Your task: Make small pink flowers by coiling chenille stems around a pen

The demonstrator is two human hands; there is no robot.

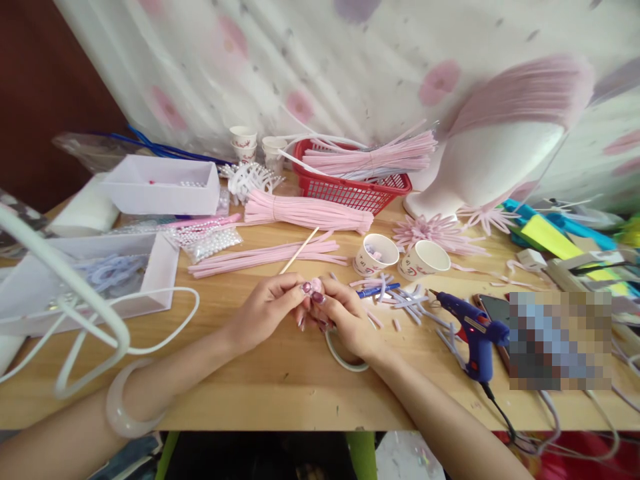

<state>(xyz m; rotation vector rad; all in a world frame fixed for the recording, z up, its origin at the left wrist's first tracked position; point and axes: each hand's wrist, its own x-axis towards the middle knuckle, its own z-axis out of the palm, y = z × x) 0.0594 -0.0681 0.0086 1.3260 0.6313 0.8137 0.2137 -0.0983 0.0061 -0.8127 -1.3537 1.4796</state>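
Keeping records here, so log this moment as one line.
left hand: holding small pink piece; right hand: same; glue gun: on table

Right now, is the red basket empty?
No, the red basket has things in it: a bundle of pink stems shows above its rim.

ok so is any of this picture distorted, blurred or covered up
In the head view, the tall white mannequin head leans, probably stretched by the wide-angle lens; a mosaic patch covers some of the right side, by the dark-screened phone; the small pink piece being held shows little detail.
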